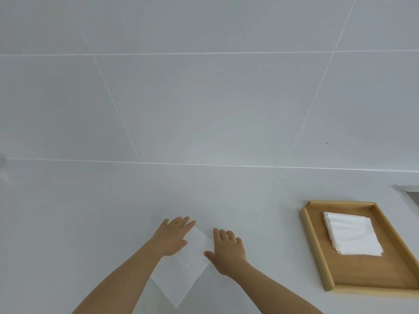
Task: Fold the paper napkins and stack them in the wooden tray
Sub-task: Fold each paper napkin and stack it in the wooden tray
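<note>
A white paper napkin [186,268] lies flat on the white counter, turned like a diamond, near the bottom middle. My left hand [173,236] rests palm down on its upper left edge, fingers spread. My right hand [227,251] presses flat on its right edge, fingers apart. To the right stands the wooden tray [315,248], with a stack of folded white napkins [352,234] in its upper part.
A white tiled wall [204,98] rises behind the counter. A metal rim [408,193], perhaps of a sink, shows at the right edge just above the tray.
</note>
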{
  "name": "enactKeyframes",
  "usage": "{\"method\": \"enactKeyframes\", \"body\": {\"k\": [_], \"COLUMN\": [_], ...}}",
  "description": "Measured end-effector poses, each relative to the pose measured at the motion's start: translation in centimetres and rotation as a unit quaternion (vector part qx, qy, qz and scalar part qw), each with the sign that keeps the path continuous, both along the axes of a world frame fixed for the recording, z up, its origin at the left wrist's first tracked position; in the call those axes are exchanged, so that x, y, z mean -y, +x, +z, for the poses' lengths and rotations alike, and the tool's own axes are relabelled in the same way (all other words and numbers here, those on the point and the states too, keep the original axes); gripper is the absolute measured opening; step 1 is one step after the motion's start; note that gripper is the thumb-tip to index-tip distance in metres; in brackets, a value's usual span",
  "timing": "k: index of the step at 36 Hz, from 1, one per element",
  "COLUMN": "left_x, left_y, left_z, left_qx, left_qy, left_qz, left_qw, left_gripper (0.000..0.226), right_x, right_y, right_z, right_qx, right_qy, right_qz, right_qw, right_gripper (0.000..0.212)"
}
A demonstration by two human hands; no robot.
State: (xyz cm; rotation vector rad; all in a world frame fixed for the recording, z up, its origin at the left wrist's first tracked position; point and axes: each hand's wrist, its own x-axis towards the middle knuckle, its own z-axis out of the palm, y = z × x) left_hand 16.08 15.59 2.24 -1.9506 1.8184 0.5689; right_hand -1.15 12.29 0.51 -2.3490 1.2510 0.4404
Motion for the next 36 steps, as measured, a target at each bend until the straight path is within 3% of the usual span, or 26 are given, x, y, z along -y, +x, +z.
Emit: {"method": "enactKeyframes", "body": {"k": [14, 19, 23, 31, 36], "left_x": [2.9, 3.6, 4.0, 4.3, 4.9], "left_y": [0.7, 1.0, 0.8, 0.5, 0.8], "left_z": [-1.8, -2.2, -2.3, -2.3, -1.4], "left_qx": [-0.030, -0.047, -0.055, -0.119, -0.130], "left_qy": [0.001, -0.002, -0.007, -0.035, -0.088], "left_qz": [-0.072, -0.068, -0.062, 0.003, 0.010], "left_qw": [0.997, 0.997, 0.997, 0.992, 0.988], "left_gripper": [0.056, 0.047, 0.029, 0.037, 0.024], "right_x": [0.0, 0.5, 0.6, 1.9, 3.1], "right_y": [3.2, 4.0, 4.3, 3.7, 3.1], "right_z": [-0.9, -1.1, -1.2, -0.7, 0.6], "right_qx": [-0.029, -0.002, 0.016, 0.061, 0.074], "right_qy": [0.012, 0.052, 0.071, 0.070, 0.038], "right_qz": [-0.100, -0.158, -0.182, -0.217, -0.209], "right_qw": [0.995, 0.986, 0.981, 0.972, 0.974], "right_gripper": [0.044, 0.019, 0.027, 0.034, 0.035]}}
